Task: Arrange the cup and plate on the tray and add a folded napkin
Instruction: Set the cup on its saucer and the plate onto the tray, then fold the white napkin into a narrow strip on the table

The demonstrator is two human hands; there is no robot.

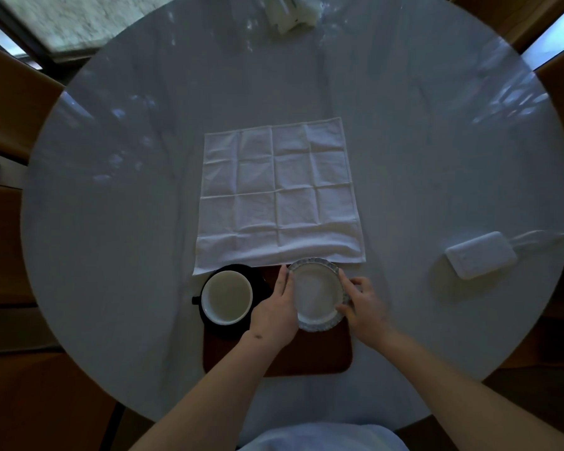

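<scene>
Plate (318, 294) gripped by its rim between both your hands, left (275, 312) and right (365, 309), over the tray (306, 356); cup (227, 297) just left of them, napkin (277, 196) spread flat beyond.

We hold the small scalloped plate (318, 294) in a two-handed grip: our left hand (275, 312) lies along its left rim, our right hand (363, 307) pinches its right rim. Under the grip sits the dark wooden tray (306, 356), on the round pale desk (111, 222). Just left of the grip stands the white cup (227, 297) on a black saucer (228, 330), its handle pointing away from us to the left. Beyond the grip the white napkin (277, 196) lies unfolded and creased, its near edge at the plate. Well right of the grip rests a white box (481, 259).
</scene>
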